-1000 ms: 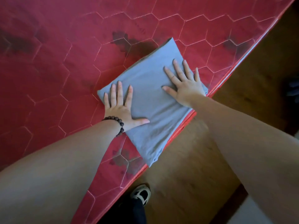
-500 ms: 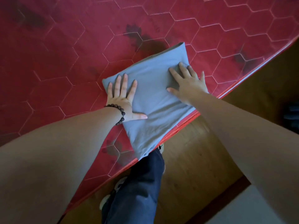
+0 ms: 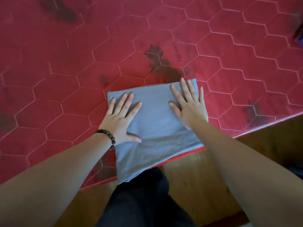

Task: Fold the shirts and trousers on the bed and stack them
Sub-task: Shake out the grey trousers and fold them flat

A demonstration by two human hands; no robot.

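Flat on the bed (image 3: 68, 89), near its 6 o'clock edge, lies the folded shirt (image 3: 157, 128); left hand (image 3: 120, 119) presses its 9 o'clock side, right hand (image 3: 190, 105) its 2 o'clock corner, fingers of both straight and spread, gripping nothing; a bracelet (image 3: 107, 135) circles the left wrist

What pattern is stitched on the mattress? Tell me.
Pale hexagon quilting lines on the red mattress, in the head view.
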